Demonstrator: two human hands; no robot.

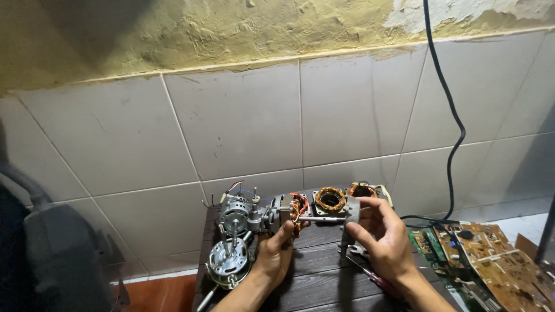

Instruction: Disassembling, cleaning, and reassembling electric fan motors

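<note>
Both hands grip fan motor (300,215) lower centre: left hand (276,249) clasps stator, right hand (378,231) end cover. Rotor shaft (321,219) exposed; halves not closed.

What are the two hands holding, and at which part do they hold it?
Both hold one fan motor. The left hand grips it from below at the copper winding end; the right hand grips the grey end cover on the shaft.

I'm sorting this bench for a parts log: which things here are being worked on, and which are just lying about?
In hand:
left hand and right hand hold one motor with copper windings, its shaft level between them.

Lying about:
two assembled motors, a loose stator, a red-handled screwdriver, circuit boards, a black cable.
</note>
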